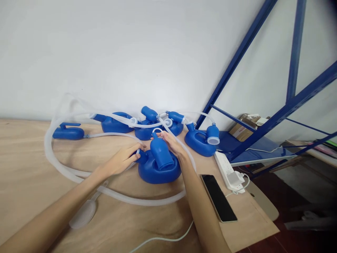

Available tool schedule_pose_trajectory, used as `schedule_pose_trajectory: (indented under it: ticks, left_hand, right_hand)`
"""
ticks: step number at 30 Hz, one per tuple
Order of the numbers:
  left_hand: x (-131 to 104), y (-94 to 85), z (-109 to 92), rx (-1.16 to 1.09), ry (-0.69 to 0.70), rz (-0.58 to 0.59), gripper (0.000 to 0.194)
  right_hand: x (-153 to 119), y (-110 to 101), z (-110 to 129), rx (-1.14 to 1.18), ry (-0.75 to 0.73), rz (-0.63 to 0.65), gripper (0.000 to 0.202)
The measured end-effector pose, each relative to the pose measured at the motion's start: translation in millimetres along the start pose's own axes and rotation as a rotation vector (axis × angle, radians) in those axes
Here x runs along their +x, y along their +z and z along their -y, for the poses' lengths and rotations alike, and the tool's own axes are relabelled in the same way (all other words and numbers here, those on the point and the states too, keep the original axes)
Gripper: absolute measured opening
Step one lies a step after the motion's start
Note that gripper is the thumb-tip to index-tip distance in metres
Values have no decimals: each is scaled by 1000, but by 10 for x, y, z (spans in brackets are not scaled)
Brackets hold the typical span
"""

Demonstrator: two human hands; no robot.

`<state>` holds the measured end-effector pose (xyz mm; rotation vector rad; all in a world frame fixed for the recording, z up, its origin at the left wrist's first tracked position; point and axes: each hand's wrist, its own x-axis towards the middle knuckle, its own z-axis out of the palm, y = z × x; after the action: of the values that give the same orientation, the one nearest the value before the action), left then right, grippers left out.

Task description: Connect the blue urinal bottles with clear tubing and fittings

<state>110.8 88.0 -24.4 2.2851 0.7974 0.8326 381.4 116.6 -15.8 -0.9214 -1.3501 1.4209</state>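
Note:
A blue plastic container lies on the brown tabletop in front of me. My left hand has its fingers closed at the container's neck on the left side, by the end of a white tube. Resting over the container is a blue cup-shaped piece, its wide end toward me. My right hand is closed around something near the narrow upper end of that piece, beside a white ring; its fingertips are partly hidden. A thick translucent hose loops around both hands and the container.
Several more blue containers stand behind, one at the right with a hose attached. A black phone and a white power strip lie at the right. A translucent lid is near my left forearm. A blue metal rack stands beyond.

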Motion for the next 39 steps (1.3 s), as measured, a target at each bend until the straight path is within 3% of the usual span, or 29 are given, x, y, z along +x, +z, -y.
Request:
schedule_pose_trajectory:
  ticks: [3, 7, 10, 15, 17, 22, 29, 32, 34, 36, 39]
  left_hand:
    - [-31, 17, -42, 78, 52, 40, 24]
    - [-22, 121, -59, 157, 212, -64, 13]
    - [-3, 163, -40, 187, 378, -142, 14]
    - [42, 145, 2, 178, 568, -147, 18]
    - [47, 154, 8, 169, 508, -148, 13]
    - [9, 219, -56, 186, 174, -184, 15]
    - [-29, 84, -265, 299, 23, -121, 24]
    - [17, -54, -338, 411, 61, -22, 74]
    - [86, -105, -382, 461, 170, 52, 93]
    - [174, -98, -421, 451, 242, 101, 90]
    - [293, -24, -455, 387, 242, 67, 81]
  right_hand:
    - [-26, 36, 47, 56, 47, 98, 54]
    - [-18, 53, 77, 134, 72, 131, 46]
    - [-4, 51, 64, 181, 82, 149, 42]
    - [32, 20, 7, 250, 52, 113, 31]
    - [58, 0, -20, 263, 4, 46, 29]
    - [94, -34, -63, 229, -50, -107, 44]
    - [-5, 48, 39, 114, -221, -199, 48]
    - [-34, 104, 91, 90, -268, -208, 47]
    - [-43, 134, 108, 76, -286, -183, 43]
    - [-50, 155, 108, 87, -277, -161, 38]
    - [-62, 167, 79, 131, -214, -145, 42]
